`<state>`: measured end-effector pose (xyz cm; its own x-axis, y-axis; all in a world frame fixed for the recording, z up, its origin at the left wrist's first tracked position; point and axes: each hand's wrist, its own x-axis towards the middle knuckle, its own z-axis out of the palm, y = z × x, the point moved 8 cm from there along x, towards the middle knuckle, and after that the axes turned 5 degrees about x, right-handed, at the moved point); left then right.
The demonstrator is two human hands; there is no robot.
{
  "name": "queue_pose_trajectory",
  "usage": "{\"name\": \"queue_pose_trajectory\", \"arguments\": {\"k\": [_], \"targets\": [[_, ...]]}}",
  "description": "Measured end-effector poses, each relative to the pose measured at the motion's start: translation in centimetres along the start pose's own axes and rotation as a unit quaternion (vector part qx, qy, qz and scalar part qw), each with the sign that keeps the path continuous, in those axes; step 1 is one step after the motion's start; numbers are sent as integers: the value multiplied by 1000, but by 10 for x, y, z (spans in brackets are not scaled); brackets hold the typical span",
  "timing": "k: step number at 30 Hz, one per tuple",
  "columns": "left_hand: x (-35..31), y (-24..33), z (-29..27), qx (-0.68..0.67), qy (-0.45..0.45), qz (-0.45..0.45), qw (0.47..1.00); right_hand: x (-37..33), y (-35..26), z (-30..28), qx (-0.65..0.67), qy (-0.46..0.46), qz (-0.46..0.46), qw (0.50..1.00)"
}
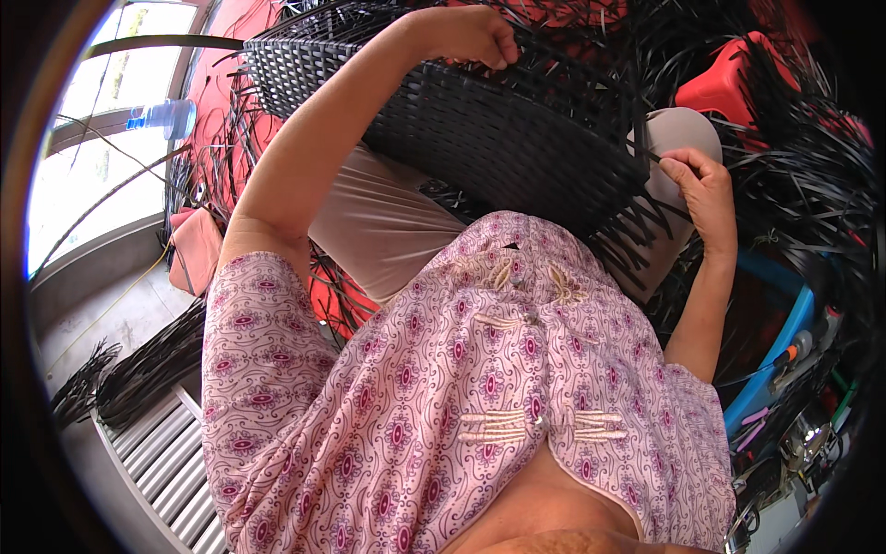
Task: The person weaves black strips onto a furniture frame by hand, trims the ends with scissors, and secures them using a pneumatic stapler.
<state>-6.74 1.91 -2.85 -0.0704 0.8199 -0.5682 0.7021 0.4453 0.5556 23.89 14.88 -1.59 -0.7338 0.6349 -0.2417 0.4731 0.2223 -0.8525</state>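
A long black woven wicker piece [517, 134] lies across my lap, on my beige trousers. Its weave is tight on the left, and loose strip ends [632, 242] fan out at its near right corner. My left hand [469, 37] is over the far edge of the piece, its fingers curled closed; whatever they may hold is hidden. Beyond the right end of the weave, by my knee, my right hand [706, 192] pinches a thin black plastic strip [653, 159] between thumb and forefinger.
A red plastic stool [729, 88] stands at the far right beside heaped black strips [821, 198]. Tools lie near a blue-edged frame [771, 365] at right. Leftward are a clear bottle [173, 119], a pink cloth [195, 254], a strip bundle [157, 374] and a slatted white surface [171, 462].
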Motion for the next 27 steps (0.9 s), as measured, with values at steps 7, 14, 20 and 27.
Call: {"name": "queue_pose_trajectory", "arguments": {"k": [7, 14, 20, 27], "targets": [[0, -18, -8, -6, 60, 105, 993, 0, 1, 3, 27, -3, 2, 1000], [-8, -23, -6, 73, 94, 123, 985, 2, -1, 10, 51, -3, 1, 999], [-10, -37, -14, 36, 55, 59, 996, 7, -3, 20, 60, 0, -3, 998], [-6, -62, -28, -46, 58, 49, 996, 5, -3, 18, 42, 22, -13, 999]]}}
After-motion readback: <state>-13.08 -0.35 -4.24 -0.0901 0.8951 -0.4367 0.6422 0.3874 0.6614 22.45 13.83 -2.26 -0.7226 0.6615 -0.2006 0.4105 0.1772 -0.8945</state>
